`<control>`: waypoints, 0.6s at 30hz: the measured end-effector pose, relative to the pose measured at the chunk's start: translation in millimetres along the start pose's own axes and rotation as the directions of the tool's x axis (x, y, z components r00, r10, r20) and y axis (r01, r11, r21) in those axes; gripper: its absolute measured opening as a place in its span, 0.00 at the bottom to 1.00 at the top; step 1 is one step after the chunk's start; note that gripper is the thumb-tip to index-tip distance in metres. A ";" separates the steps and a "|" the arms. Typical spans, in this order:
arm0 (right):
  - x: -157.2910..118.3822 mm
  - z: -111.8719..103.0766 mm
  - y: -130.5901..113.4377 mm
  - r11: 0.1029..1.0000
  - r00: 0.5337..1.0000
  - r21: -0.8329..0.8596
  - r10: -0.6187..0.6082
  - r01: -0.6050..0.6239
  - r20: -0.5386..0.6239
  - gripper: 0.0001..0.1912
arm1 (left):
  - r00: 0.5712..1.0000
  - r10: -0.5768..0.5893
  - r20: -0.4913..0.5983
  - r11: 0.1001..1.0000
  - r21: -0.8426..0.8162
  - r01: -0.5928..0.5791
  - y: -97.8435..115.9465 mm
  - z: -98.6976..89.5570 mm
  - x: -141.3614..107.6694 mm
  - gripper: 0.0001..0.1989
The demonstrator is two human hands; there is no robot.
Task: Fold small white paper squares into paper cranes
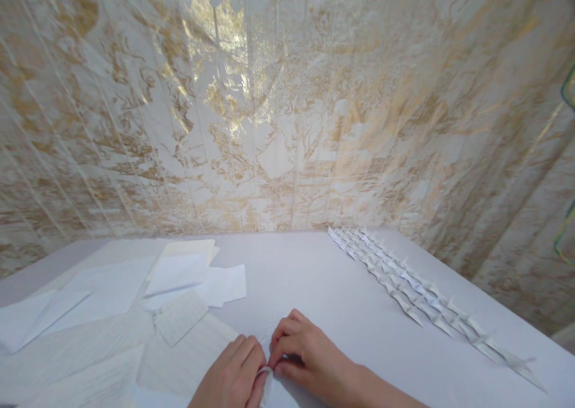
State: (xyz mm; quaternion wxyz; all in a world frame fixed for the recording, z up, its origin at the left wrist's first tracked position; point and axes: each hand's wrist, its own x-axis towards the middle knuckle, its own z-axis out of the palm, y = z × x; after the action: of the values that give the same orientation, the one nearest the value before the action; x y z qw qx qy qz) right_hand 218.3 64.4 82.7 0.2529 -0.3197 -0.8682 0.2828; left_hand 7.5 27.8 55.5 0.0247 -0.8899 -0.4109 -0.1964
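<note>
At the bottom middle of the head view, a small piece of white paper (pixel 268 390) is bent between my two hands. My left hand (pixel 234 369) is closed on its left side, thumb pressed along it. From the right, my right hand (pixel 309 357) pinches the paper's upper end between thumb and fingers. The hands nearly touch each other, low over the white table (pixel 287 276). Much of the paper is hidden by the fingers and the frame's lower edge, so its exact shape cannot be told.
On the left lie overlapping white sheets (pixel 112 288), with a small lined paper piece (pixel 182 318) on top. Several rows of folded white paper shapes (pixel 404 276) run along the right side. A gold-patterned curtain (pixel 269 126) hangs behind the table.
</note>
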 end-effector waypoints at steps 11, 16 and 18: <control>4.7 4.2 -10.0 0.972 0.976 0.106 0.214 -0.210 -0.028 0.10 | 0.955 -0.260 0.145 0.925 -0.246 0.289 16.1 -15.1 7.7 0.09; 10.8 2.7 -19.4 0.948 0.949 0.018 0.316 -0.317 0.011 0.11 | 0.915 -0.332 0.229 0.875 -0.287 0.390 20.3 -18.1 9.5 0.08; 13.7 0.7 -23.2 0.938 0.937 -0.029 0.345 -0.344 0.049 0.10 | 0.910 -0.342 0.235 0.862 -0.308 0.403 19.5 -18.0 9.2 0.08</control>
State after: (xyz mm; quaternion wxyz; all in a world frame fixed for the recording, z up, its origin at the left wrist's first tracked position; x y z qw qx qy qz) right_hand 199.1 58.9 100.9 0.1728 -0.4617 -0.8080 0.3227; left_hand 21.4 17.8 77.8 -0.2078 -0.7970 -0.5345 -0.1895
